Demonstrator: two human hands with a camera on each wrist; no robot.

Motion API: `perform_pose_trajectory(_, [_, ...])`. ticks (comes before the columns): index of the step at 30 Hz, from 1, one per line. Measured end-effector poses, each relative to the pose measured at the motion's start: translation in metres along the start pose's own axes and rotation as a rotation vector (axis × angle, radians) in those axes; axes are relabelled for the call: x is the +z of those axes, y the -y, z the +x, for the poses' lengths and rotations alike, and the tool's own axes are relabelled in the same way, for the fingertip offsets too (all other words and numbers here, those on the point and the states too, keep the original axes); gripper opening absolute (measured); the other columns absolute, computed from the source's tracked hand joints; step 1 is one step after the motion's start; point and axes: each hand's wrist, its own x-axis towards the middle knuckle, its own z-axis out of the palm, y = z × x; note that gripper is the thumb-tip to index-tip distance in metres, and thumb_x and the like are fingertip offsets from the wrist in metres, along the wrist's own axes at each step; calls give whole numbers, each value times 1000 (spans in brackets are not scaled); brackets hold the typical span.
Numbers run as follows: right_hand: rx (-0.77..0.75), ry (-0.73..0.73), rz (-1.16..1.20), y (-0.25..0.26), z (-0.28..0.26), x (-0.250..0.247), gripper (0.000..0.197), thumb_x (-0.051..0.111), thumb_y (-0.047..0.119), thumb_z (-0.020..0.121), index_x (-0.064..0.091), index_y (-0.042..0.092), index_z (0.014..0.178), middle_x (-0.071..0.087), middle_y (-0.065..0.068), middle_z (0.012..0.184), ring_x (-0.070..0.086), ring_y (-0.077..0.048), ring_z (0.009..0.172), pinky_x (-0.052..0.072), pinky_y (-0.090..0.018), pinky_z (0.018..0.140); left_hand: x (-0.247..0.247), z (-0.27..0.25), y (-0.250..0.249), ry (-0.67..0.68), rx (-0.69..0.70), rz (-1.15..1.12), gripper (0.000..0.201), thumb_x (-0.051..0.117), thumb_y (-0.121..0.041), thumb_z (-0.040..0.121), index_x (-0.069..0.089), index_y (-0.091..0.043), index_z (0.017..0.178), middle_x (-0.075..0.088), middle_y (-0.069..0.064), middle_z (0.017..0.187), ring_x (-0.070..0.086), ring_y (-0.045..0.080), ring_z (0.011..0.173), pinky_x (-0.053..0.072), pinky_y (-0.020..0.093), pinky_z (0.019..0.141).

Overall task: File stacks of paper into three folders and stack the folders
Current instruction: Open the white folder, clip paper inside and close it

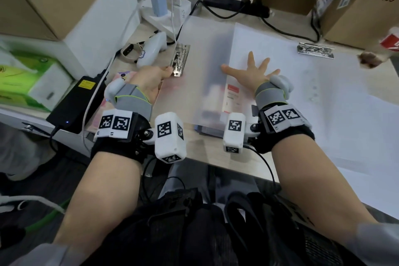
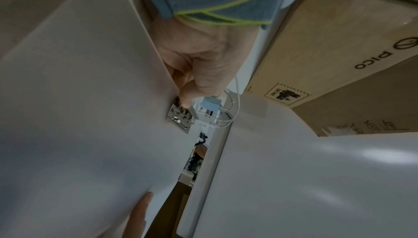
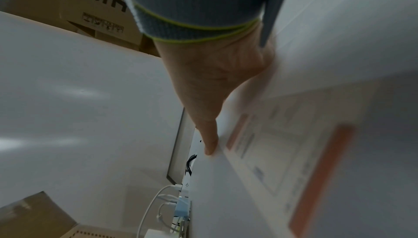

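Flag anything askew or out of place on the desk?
Nothing damaged or spilled. The translucent folder lies skewed to the desk edge, on a pink folder; chargers and cables crowd its far corner. Another metal clip sits on the papers.

Cardboard boxes [image 1: 356,6] and power strip [image 1: 164,13] crowd the back, desk front edge [image 1: 200,147] open

I'm looking at an office: a counter [image 1: 207,149] with folders [image 1: 205,67], power strips [image 1: 164,17], chargers, and cardboard boxes [image 1: 362,6] stacked at the far side.
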Motion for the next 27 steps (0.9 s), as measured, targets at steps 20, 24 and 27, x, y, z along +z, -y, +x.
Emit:
perform_pose_trajectory(20, [-1, 15, 7, -6, 0, 2, 105, 42, 88, 65, -7, 44, 147, -22, 0, 158, -23, -47, 139, -6, -67, 111, 9, -26, -31, 22, -28, 260, 37, 46, -59, 90, 53, -23, 81, 51, -8, 52, 47, 3, 33, 38, 9, 37])
perform_pose_trajectory(24, [-2, -4, 25, -6, 2, 3, 104, 44, 87, 65, -6, 45, 147, -21, 1, 158, -24, -46, 139, -5, -67, 110, 21, -16, -29, -211, 251, 257, 27, 56, -49, 89, 60, -25, 79, 61, -6, 72, 54, 5, 58, 44, 17, 53])
perform_pose_trajectory(27, [-7, -19, 37, -8, 3, 5, 105, 45, 87, 65, -5, 45, 147, -21, 2, 158, -25, -45, 140, -4, -68, 109, 25, -8, -33, -246, 411, 165, 25, 62, -32, 90, 60, -18, 68, 58, -3, 58, 46, 3, 39, 37, 13, 42])
